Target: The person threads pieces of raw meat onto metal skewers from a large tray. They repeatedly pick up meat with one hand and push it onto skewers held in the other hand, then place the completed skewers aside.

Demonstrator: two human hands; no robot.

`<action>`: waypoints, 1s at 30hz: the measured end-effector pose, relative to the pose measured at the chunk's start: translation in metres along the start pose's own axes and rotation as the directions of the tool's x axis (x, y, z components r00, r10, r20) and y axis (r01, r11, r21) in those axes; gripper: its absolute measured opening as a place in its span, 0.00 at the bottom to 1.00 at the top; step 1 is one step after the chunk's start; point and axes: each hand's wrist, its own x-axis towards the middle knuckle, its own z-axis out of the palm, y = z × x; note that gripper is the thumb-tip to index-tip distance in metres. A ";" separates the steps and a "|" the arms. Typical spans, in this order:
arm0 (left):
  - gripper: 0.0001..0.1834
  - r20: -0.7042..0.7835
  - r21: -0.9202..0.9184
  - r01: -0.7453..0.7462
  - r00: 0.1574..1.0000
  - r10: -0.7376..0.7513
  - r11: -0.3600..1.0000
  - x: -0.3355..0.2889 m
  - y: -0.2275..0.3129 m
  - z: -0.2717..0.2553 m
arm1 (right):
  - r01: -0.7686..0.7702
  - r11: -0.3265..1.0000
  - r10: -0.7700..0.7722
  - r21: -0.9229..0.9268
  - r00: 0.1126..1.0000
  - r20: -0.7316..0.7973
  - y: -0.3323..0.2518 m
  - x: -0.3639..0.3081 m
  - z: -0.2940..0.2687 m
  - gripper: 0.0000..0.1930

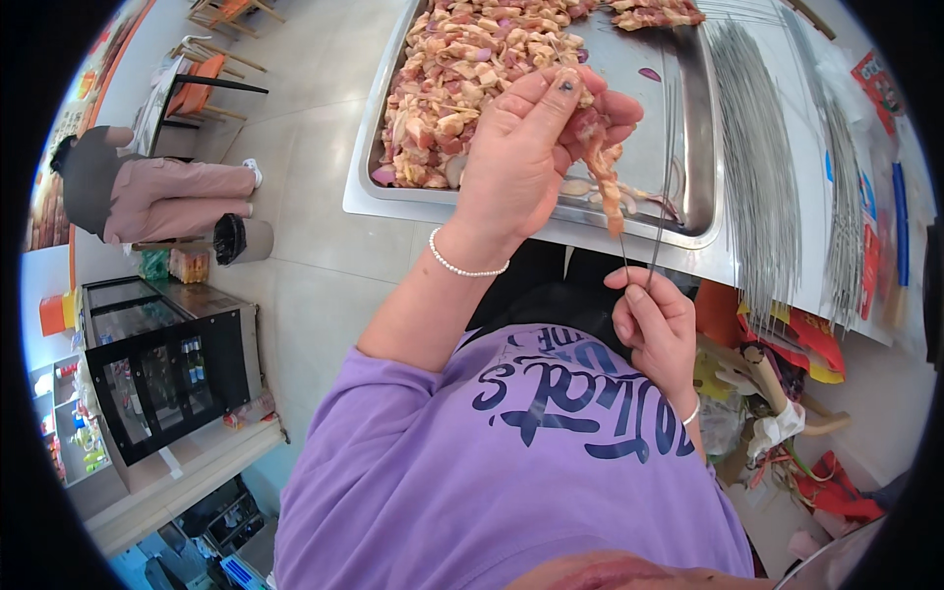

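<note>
My left hand [516, 162] is closed around raw meat [605, 182] at the upper part of a thin metal skewer, over the front of a steel tray [715, 162]. Threaded pieces of meat hang down from my fingers along the skewer. Lower and to the right, my right hand [657, 329] pinches the bare end of that skewer, along with other thin metal skewers [665, 167] that reach up across the tray. A heap of cut raw meat [433, 108] with bits of onion fills the tray's left side. My left fingers partly cover the skewer's tip.
Loose metal skewers [752, 167] lie in a bundle on the white table right of the tray. Finished-looking meat skewers [657, 12] rest at the tray's far end. At left are a person [147, 192], a bin [254, 241], a glass-door fridge [162, 379] and orange chairs [200, 87].
</note>
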 end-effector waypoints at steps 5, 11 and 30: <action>0.17 -0.012 0.016 0.037 0.999 -0.037 0.999 0.000 0.002 0.001 | -0.023 0.997 0.021 0.069 0.999 0.025 -0.002 0.003 0.000 0.12; 0.15 0.063 -0.260 0.125 0.992 -0.112 0.957 0.002 0.002 -0.007 | -0.115 0.977 0.095 0.178 0.989 0.116 0.001 0.008 -0.002 0.12; 0.06 0.546 0.766 -0.541 0.832 -0.093 -0.348 0.009 0.041 -0.050 | 0.005 0.996 0.006 0.094 0.994 -0.111 0.000 -0.006 -0.025 0.13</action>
